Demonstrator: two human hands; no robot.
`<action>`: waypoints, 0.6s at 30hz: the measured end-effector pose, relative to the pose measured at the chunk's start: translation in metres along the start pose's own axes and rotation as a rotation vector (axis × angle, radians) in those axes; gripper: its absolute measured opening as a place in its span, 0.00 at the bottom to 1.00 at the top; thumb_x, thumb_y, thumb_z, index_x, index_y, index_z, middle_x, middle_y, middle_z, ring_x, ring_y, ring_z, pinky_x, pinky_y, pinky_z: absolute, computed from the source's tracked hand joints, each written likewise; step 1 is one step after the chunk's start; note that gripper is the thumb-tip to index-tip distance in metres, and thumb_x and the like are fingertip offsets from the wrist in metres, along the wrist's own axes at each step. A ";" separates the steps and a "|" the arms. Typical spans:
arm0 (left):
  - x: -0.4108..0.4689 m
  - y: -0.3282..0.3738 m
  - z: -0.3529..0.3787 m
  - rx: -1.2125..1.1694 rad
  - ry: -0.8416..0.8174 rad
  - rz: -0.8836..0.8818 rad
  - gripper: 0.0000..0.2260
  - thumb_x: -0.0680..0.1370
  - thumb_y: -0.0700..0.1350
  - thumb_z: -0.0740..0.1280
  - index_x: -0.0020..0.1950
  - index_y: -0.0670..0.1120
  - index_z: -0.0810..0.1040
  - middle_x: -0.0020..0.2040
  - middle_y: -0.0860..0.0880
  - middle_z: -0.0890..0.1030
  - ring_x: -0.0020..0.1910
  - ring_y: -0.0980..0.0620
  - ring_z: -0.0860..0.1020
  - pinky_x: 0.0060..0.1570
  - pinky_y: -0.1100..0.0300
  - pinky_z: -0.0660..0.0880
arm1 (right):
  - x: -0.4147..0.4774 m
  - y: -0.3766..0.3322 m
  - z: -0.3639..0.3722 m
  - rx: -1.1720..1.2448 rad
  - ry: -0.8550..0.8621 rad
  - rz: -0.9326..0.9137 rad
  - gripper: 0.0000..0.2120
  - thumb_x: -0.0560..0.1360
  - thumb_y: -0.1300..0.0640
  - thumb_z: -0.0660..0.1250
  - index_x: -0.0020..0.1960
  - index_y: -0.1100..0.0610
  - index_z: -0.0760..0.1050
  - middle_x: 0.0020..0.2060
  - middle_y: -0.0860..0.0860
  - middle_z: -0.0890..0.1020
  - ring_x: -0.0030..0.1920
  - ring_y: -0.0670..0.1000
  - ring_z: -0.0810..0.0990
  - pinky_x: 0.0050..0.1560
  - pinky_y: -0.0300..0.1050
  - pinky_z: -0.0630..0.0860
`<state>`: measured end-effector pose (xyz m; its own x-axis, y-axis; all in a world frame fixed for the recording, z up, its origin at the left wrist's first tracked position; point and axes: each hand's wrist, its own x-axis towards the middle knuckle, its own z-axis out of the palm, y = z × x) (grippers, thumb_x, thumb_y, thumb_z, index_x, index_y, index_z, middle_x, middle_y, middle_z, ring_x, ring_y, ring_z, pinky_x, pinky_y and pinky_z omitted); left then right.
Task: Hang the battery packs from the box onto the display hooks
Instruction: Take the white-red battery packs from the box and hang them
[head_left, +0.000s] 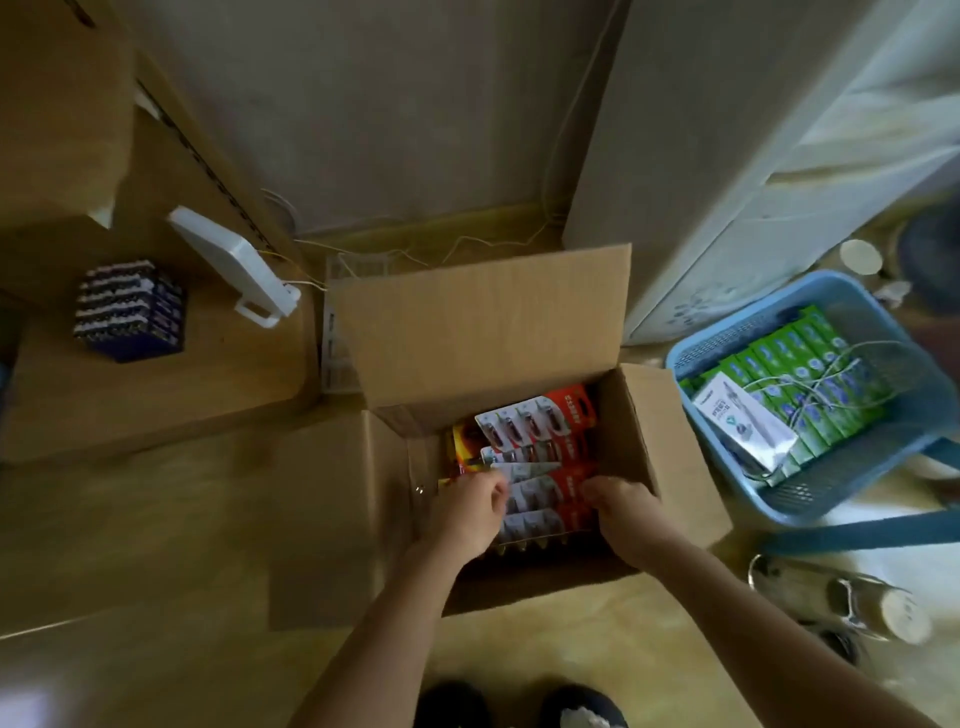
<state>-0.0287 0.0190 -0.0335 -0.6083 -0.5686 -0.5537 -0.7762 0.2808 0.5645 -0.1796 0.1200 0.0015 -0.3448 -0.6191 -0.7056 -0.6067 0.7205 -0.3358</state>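
Observation:
An open cardboard box (483, 332) stands on the floor in front of me, flaps spread. Inside lie several red and silver battery packs (535, 431), overlapping in a row, with a yellow pack (460, 447) at the left. Both of my hands are down in the box. My left hand (470, 512) has its fingers curled on the left edge of the packs. My right hand (623, 506) is curled over their right edge. No display hooks are in view.
A blue plastic basket (883, 499) with green boxes and a white pouch sits at the right. A low wooden table (156, 395) at the left carries a dark blue battery carton (130, 312) and a white device (234, 265). A white cabinet (727, 182) stands behind. Sandals (841, 603) lie right.

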 end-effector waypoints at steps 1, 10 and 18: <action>0.012 -0.005 0.009 0.025 0.002 0.030 0.08 0.79 0.42 0.61 0.54 0.47 0.77 0.51 0.50 0.81 0.49 0.51 0.79 0.49 0.54 0.78 | 0.014 0.003 0.006 -0.039 -0.018 -0.007 0.16 0.78 0.60 0.53 0.61 0.55 0.74 0.59 0.54 0.78 0.58 0.56 0.78 0.60 0.46 0.74; 0.111 -0.035 0.068 0.499 -0.099 0.241 0.12 0.77 0.46 0.63 0.58 0.44 0.75 0.57 0.45 0.78 0.56 0.44 0.76 0.52 0.50 0.75 | 0.115 0.039 0.059 -0.395 -0.200 -0.065 0.17 0.78 0.56 0.59 0.65 0.60 0.70 0.63 0.58 0.75 0.62 0.58 0.75 0.62 0.49 0.73; 0.133 -0.039 0.082 0.443 -0.235 0.254 0.09 0.77 0.46 0.65 0.52 0.42 0.79 0.53 0.45 0.79 0.52 0.44 0.76 0.51 0.50 0.75 | 0.128 0.045 0.075 -0.505 -0.243 -0.082 0.19 0.79 0.54 0.58 0.67 0.61 0.67 0.66 0.59 0.71 0.65 0.59 0.71 0.62 0.48 0.70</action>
<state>-0.0932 -0.0043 -0.1792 -0.7662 -0.2671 -0.5845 -0.5650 0.7134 0.4146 -0.1972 0.0968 -0.1507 -0.1435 -0.5345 -0.8329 -0.9126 0.3971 -0.0976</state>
